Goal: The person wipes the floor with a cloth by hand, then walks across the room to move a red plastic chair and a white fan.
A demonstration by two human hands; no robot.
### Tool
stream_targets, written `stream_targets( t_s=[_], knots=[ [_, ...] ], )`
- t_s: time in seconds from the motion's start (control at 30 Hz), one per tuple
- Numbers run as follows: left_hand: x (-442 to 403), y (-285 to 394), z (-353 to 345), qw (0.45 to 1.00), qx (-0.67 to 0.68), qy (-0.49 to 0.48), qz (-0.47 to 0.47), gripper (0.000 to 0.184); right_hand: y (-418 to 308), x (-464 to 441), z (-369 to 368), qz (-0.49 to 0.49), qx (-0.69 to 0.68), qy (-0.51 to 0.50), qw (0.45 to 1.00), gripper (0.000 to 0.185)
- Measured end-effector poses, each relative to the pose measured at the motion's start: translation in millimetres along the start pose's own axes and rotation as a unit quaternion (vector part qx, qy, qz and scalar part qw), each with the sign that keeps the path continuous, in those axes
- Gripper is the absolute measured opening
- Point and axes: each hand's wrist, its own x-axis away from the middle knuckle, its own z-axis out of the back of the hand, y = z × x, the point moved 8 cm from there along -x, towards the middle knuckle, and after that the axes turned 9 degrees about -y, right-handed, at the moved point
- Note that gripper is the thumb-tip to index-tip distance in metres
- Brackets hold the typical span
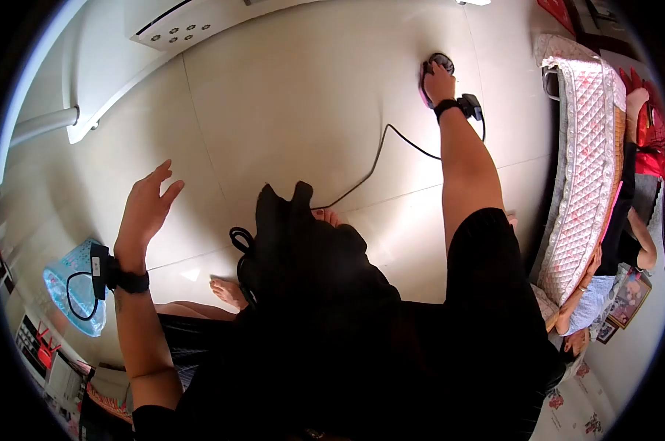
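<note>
My right hand is stretched far forward, its fingers closed on a dark, rounded shoe-like item with a pink edge. The hand covers much of the item, and I cannot tell whether it touches the floor. My left hand is out to the left over the tiles, holding nothing, with fingers extended and the thumb apart. Each wrist wears a black strap with a small device; from the right one a black cable runs back toward my body.
Pale floor tiles spread before me. A blue lined basket stands by my left forearm. White furniture curves along the upper left. On the right, a sofa with a quilted cover has another person on it. My bare feet show below.
</note>
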Motion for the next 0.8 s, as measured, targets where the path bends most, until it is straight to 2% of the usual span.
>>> stream_targets(
  t_s=[0.03,0.07,0.1,0.13,0.2,0.27,0.3,0.37,0.43,0.47,0.5,0.53,0.57,0.63,0.7,0.73,0.8],
  knots=[
    [-0.5,-5.2,-1.6,1.0,-0.012,-0.001,-0.002,0.053,-7.9,1.7,1.7,0.001,-0.026,0.009,1.0,0.028],
    [-0.9,-6.5,-1.0,1.0,-0.023,0.002,-0.005,0.053,-25.8,9.5,-0.2,-0.002,-0.085,-0.027,0.996,0.027],
    [-2.1,-3.3,1.5,1.0,-0.022,0.007,-0.009,0.053,-45.6,19.3,-11.4,0.069,-0.12,0.004,0.99,0.029],
    [-3.2,1.6,3.2,1.0,-0.019,0.01,-0.013,0.053,-78.9,44.1,2.2,0.086,-0.176,0.0,0.981,0.033],
    [-4.8,9.7,0.8,1.0,-0.013,0.003,-0.022,0.053,-124.5,100.6,1.5,0.101,-0.146,-0.048,0.983,0.044],
    [-8.8,16.2,0.2,1.0,-0.004,-0.004,-0.029,0.053,-137.0,154.3,26.6,0.108,-0.143,-0.043,0.983,0.051],
    [-11.3,16.5,0.4,1.0,-0.004,-0.004,-0.027,0.053,-120.8,177.6,32.7,0.057,-0.143,-0.016,0.988,0.051],
    [-14.9,14.5,-2.4,1.0,-0.001,-0.007,-0.023,0.053,-41.9,223.5,17.8,-0.055,-0.142,0.064,0.986,0.054],
    [-17.5,11.7,-5.0,1.0,0.0,-0.017,-0.007,0.053,57.8,266.4,-2.9,-0.23,-0.09,0.068,0.967,0.061],
    [-18.6,9.6,-5.7,1.0,0.001,-0.02,0.002,0.053,102.7,282.2,-5.6,-0.307,-0.074,0.041,0.948,0.061],
    [-19.1,8.1,-6.7,1.0,-0.001,-0.023,0.005,0.053,144.0,302.3,-19.4,-0.407,-0.077,0.099,0.905,0.062],
    [-20.7,7.1,-7.4,1.0,-0.002,-0.023,0.008,0.053,190.5,307.9,-40.7,-0.49,-0.029,0.09,0.867,0.066],
    [-23.2,6.2,-8.0,1.0,-0.002,-0.021,0.012,0.053,205.5,295.7,-38.0,-0.559,-0.028,0.051,0.827,0.067],
    [-26.1,1.6,-13.2,0.999,0.004,-0.027,0.019,0.054,211.3,258.3,-24.2,-0.602,-0.096,0.108,0.786,0.067],
    [-31.7,0.2,-14.2,0.999,0.005,-0.029,0.028,0.054,278.4,206.8,-63.1,-0.537,-0.172,0.101,0.82,0.064],
    [-32.8,1.7,-16.2,0.999,0.003,-0.033,0.033,0.054,287.9,173.1,-68.3,-0.495,-0.159,0.074,0.851,0.06],
    [-33.4,3.1,-20.2,0.998,0.011,-0.039,0.04,0.055,264.3,80.9,-69.7,-0.286,0.046,-0.023,0.957,0.051]
  ],
)
